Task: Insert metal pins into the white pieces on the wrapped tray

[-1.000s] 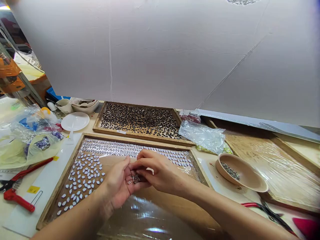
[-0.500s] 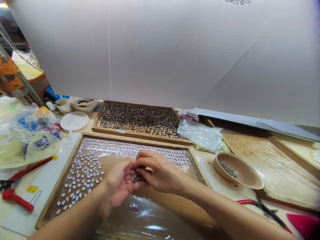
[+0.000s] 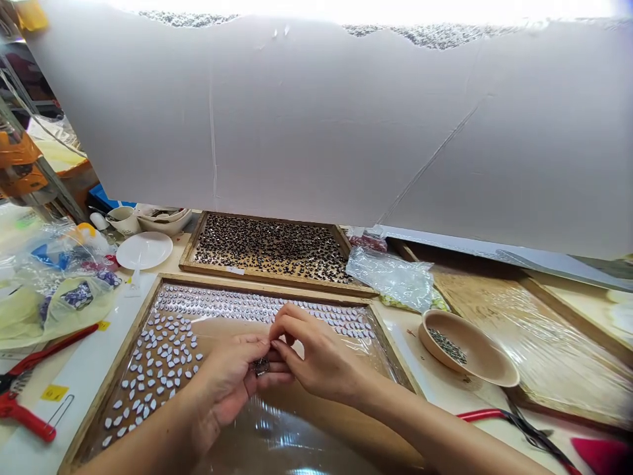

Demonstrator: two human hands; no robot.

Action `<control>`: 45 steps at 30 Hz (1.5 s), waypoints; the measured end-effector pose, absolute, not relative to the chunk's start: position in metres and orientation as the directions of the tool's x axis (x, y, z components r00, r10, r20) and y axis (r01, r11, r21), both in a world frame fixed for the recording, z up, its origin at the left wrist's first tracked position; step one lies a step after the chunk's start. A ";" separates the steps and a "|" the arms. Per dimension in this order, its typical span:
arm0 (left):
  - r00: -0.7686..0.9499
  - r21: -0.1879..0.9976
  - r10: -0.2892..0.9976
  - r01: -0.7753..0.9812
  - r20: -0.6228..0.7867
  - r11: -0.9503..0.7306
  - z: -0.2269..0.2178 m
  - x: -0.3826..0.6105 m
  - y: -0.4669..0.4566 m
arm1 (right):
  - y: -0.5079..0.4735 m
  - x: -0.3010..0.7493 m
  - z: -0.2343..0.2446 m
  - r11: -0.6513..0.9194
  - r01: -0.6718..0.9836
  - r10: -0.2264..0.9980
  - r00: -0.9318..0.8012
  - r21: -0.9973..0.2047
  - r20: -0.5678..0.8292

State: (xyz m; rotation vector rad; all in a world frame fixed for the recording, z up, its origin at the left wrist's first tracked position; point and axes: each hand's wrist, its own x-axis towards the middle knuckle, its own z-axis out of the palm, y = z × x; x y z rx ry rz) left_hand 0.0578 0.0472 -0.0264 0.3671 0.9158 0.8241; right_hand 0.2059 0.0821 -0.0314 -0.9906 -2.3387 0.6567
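My left hand [image 3: 232, 379] is cupped, palm up, over a wooden tray [image 3: 128, 343] lined with clear film. It holds a small cluster of tiny metal pieces [image 3: 262, 366]. My right hand [image 3: 316, 356] pinches at that cluster with thumb and forefinger, its fingers closed. What the pinch grips is too small to make out. Rows and loose groups of small white stones [image 3: 168, 343] lie on the film to the left of and behind my hands.
A second wooden tray of dark stones [image 3: 267, 247] lies behind. A tan bowl [image 3: 487, 369] with small metal bits sits at right, beside a clear plastic bag [image 3: 390, 277]. Red-handled pliers [image 3: 34, 359] and bags lie at left; a white dish [image 3: 144, 249] farther back. A white sheet [image 3: 316, 119] hangs above.
The view has tipped so everything sits lower in frame. My left fingers have curled closer around the metal pieces, and my right fingertips have moved in onto them.
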 end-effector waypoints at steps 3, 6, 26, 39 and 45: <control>0.347 0.590 0.741 -0.452 -0.574 0.669 -0.025 0.057 0.047 | 0.095 0.214 -0.033 0.608 0.483 0.762 -0.578 -0.631 0.291; 0.315 0.575 0.714 -0.432 -0.626 0.694 -0.023 0.057 0.046 | 0.115 0.225 -0.039 0.598 0.534 0.786 -0.535 -0.598 0.308; 0.368 0.567 0.693 -0.399 -0.621 0.720 -0.024 0.057 0.046 | 0.140 0.218 -0.070 0.672 0.712 0.740 -0.636 -0.204 0.219; 0.359 0.577 0.696 -0.392 -0.621 0.717 -0.023 0.058 0.044 | 0.142 0.217 -0.069 0.683 0.703 0.730 -0.660 -0.196 0.177; 0.345 0.596 0.739 -0.439 -0.580 0.672 -0.023 0.057 0.046 | 0.134 0.230 -0.051 0.714 0.638 0.700 -0.646 -0.287 0.306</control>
